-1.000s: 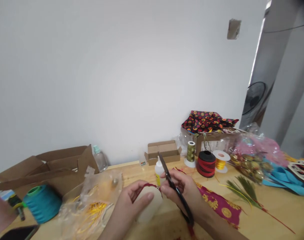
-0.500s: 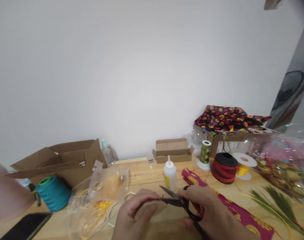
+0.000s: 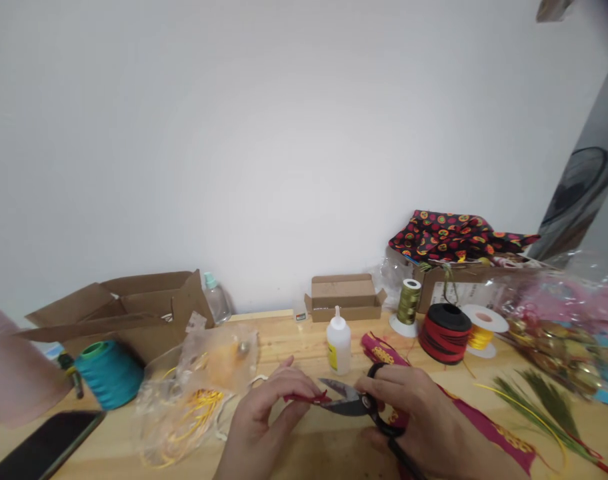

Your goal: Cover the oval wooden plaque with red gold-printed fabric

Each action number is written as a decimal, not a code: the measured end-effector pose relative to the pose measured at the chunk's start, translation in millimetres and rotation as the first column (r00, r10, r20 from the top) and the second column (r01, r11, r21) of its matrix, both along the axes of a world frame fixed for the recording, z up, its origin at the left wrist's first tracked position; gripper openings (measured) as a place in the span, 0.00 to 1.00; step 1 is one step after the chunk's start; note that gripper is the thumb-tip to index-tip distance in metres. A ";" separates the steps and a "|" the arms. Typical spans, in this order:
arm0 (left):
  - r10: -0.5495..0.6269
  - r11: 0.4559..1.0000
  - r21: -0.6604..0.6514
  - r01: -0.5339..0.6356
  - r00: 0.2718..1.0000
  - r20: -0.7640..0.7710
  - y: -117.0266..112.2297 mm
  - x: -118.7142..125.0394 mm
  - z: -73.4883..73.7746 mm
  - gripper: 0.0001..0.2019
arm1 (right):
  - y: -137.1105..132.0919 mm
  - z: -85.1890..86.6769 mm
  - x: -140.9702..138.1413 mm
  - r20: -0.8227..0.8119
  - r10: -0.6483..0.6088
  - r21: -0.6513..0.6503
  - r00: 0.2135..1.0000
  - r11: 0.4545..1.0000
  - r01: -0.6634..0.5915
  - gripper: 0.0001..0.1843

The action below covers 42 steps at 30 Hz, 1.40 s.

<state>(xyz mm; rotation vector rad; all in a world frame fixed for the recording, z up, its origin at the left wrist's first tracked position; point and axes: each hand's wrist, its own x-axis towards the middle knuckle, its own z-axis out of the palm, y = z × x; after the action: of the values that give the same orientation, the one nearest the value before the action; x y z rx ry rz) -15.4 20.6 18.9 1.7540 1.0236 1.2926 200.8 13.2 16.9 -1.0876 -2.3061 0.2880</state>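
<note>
My left hand [image 3: 267, 420] pinches a thin red cord [image 3: 304, 398] between thumb and fingers low in the middle of the view. My right hand [image 3: 414, 417] grips black-handled scissors [image 3: 357, 405], fingers through the loops. The blades point left, and their tips meet the red cord beside my left fingertips. A red and gold patterned fabric strip [image 3: 489, 430] lies on the wooden table [image 3: 284, 343] under my right hand. A white glue bottle [image 3: 339, 341] stands just behind the scissors.
A clear bag of yellow cord [image 3: 197, 393], a teal thread cone [image 3: 107, 373], a phone [image 3: 44, 450] and an open cardboard box [image 3: 119, 310] are on the left. Gold thread spool [image 3: 409, 303], red-black spool [image 3: 445, 333], yellow spool [image 3: 481, 333], green stems [image 3: 539, 400] and plastic bags are on the right.
The scissors swung down from upright to level, blades pointing left at the red cord. My view shifted left, and the pale object my left hand held a second ago is out of sight.
</note>
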 end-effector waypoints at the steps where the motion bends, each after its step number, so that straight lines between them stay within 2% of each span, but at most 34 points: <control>1: -0.001 1.000 0.007 0.001 1.000 -0.013 0.3 -0.4 0.4 0.06 | -0.1 -0.2 -0.1 0.003 -0.008 -0.006 1.000 1.000 0.008 0.13; 9: -0.009 0.988 0.148 0.034 0.986 -0.164 -1.1 -5.6 2.2 0.10 | 2.4 -0.8 4.0 0.013 0.000 0.042 1.000 0.999 -0.001 0.13; 13: 0.003 0.984 0.175 0.024 0.989 -0.150 -1.0 -7.0 1.3 0.11 | 3.6 -2.1 5.7 0.002 0.013 0.057 1.000 0.998 -0.013 0.13; 17: -0.029 0.979 0.193 0.061 0.986 -0.163 -0.5 -8.3 1.1 0.12 | 4.6 -5.0 5.2 -0.005 0.003 0.068 1.000 0.998 -0.003 0.14; 22: -0.062 0.982 0.165 0.094 0.980 -0.191 -1.3 -8.3 2.1 0.11 | 3.7 -4.3 5.3 0.021 0.010 0.071 1.000 0.997 -0.012 0.14; 30: -0.044 0.996 0.078 0.051 0.996 -0.082 -0.3 -4.7 1.9 0.09 | 3.4 -0.3 3.7 0.020 -0.001 0.085 1.000 0.996 0.000 0.13; 33: -0.034 0.996 0.078 0.043 0.993 -0.111 -0.1 -5.6 0.4 0.08 | 4.1 -2.4 3.5 0.036 -0.008 0.095 0.999 0.995 0.004 0.13; 37: -0.005 0.993 0.111 0.027 0.981 -0.193 0.1 -7.6 -2.5 0.08 | 3.8 -2.6 4.6 0.003 0.004 0.063 1.000 0.998 -0.004 0.12; 42: 0.058 0.986 0.167 -0.019 0.972 -0.229 0.2 -7.5 -3.0 0.09 | 0.8 -2.8 1.1 -0.173 -0.002 -0.083 0.985 0.996 -0.012 0.11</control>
<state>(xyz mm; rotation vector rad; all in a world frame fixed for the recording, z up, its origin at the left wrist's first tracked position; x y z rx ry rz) -22.9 20.8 15.8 2.0588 1.1121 1.2447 201.9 14.0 14.1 -1.0540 -2.1592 0.4663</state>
